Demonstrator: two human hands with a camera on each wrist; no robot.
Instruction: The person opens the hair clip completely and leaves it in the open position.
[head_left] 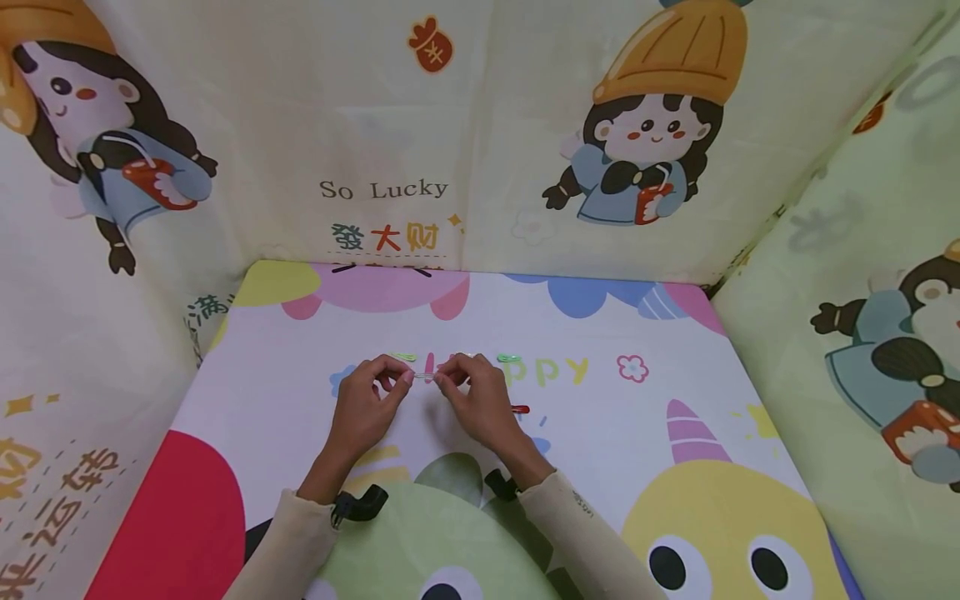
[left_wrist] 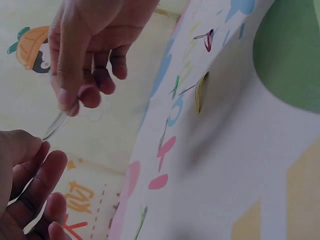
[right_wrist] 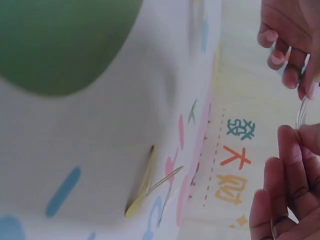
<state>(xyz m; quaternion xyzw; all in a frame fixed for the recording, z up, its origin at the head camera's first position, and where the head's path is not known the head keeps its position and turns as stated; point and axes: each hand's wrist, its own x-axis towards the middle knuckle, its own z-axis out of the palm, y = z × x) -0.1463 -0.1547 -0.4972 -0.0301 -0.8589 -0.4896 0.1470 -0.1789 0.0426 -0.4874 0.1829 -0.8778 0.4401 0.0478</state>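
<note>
Between my two hands is a thin, pale snap hair clip, held above the table. My left hand pinches one end between thumb and fingertips. The other end is pinched by my right hand. In the left wrist view the clip looks slender and slightly bent; its ends are hidden by the fingertips. Below the hands, a yellow hair clip lies sprung apart on the table. Near the right wrist lies a red hair clip.
A yellow-green clip and a green clip lie beyond the hands. The table has a printed cartoon cover. Patterned cloth walls enclose its back and sides.
</note>
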